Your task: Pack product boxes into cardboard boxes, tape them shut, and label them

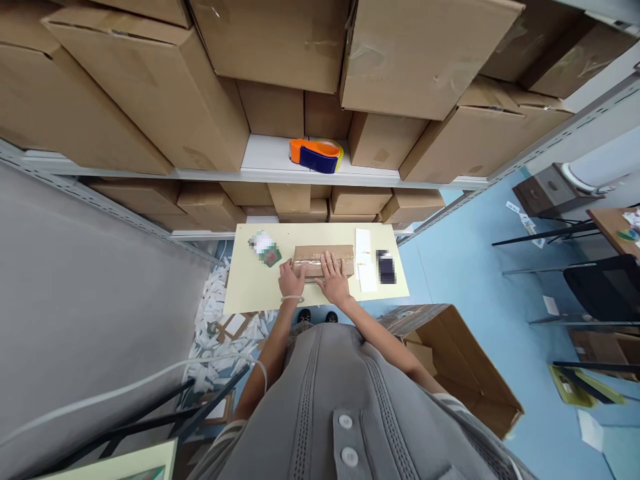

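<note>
A small brown cardboard parcel [320, 254] lies on a pale yellow table [250, 287]. My right hand [332, 275] lies flat on top of the parcel with its fingers spread. My left hand [291, 279] rests at the parcel's left end, fingers curled against its edge; a thin band sits on that wrist. An orange and blue tape dispenser [315, 155] stands on the white shelf [265, 160] above the table.
White slips [365, 263] and a dark blurred item [385, 267] lie right of the parcel, a blurred green and white item [265, 248] to its left. An open carton [460, 367] stands on the blue floor at right. Paper scraps [215, 313] litter the floor left. Stacked cartons [150, 87] fill the shelves.
</note>
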`<state>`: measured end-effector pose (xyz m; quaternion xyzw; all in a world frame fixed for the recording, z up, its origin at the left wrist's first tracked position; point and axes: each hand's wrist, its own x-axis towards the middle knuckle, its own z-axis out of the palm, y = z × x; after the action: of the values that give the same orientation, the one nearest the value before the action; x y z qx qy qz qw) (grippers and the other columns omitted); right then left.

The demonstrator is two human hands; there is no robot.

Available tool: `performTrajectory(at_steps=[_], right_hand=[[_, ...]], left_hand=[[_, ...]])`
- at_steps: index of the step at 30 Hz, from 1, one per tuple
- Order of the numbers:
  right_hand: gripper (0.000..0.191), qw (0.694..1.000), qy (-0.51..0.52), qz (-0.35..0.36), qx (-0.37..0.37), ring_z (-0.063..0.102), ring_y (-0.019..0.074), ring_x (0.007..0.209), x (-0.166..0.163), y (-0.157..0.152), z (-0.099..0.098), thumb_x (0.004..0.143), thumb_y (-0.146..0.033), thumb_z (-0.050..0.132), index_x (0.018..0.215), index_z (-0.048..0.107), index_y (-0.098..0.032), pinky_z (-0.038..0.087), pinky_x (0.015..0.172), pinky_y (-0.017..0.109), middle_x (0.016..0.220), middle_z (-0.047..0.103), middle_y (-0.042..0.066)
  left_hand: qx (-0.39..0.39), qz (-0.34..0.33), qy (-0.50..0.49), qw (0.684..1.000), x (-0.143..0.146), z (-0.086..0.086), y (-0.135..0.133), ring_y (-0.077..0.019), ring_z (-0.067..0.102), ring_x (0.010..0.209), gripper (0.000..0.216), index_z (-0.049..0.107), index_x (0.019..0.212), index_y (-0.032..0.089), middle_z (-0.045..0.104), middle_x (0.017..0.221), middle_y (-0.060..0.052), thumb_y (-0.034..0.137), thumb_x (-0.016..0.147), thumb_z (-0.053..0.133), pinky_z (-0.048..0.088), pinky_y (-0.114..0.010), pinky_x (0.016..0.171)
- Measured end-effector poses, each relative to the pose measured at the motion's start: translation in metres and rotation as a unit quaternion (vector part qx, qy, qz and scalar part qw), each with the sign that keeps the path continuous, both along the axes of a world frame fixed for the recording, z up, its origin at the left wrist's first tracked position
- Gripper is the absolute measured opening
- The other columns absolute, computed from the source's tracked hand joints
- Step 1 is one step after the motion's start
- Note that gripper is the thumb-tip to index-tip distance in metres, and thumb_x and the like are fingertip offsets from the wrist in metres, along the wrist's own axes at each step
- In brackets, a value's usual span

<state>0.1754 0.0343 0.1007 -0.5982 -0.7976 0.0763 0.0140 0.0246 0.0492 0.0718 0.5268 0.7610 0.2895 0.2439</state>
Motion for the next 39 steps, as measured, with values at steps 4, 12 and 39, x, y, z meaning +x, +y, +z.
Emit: performTrajectory(at_steps=[4, 12, 39], right_hand=[[0.071, 1.000, 0.004, 0.001, -0.002, 0.010, 0.0291, 0.151, 0.001, -0.002, 0.001, 0.099, -0.044, 0.036, 0.156, 0.011, -0.010, 0.007, 0.119, 0.054, 0.162, 0.011, 0.014], [0.071, 1.000, 0.020, 0.003, -0.021, 0.011, 0.0287, 0.151, 0.002, -0.001, 0.012, 0.096, -0.036, 0.043, 0.156, 0.015, -0.014, 0.008, 0.120, 0.055, 0.161, 0.016, 0.013], [0.041, 0.987, 0.066, -0.042, 0.144, 0.055, 0.0284, 0.118, -0.011, 0.284, 0.186, 0.093, -0.031, 0.055, 0.128, 0.059, -0.009, 0.038, 0.104, 0.042, 0.122, 0.065, 0.019]], left_hand=[[0.103, -0.090, 0.087, 0.987, 0.007, 0.013, -0.006, -0.0300, 0.025, 0.147, 0.060, 0.034, 0.149, 0.013, 0.034, 0.155, -0.017, 0.042, 0.095, 0.038, 0.021, -0.051, 0.119], [0.088, -0.286, 0.138, 0.944, 0.011, 0.014, -0.018, -0.0259, 0.018, 0.150, 0.058, 0.030, 0.153, 0.023, 0.031, 0.158, -0.005, 0.036, 0.097, 0.035, 0.007, -0.052, 0.123], [0.134, -0.273, 0.207, 0.930, 0.002, -0.005, -0.015, -0.0221, 0.024, 0.148, 0.060, 0.029, 0.153, 0.029, 0.034, 0.157, -0.001, 0.028, 0.094, 0.041, 0.016, -0.052, 0.124]])
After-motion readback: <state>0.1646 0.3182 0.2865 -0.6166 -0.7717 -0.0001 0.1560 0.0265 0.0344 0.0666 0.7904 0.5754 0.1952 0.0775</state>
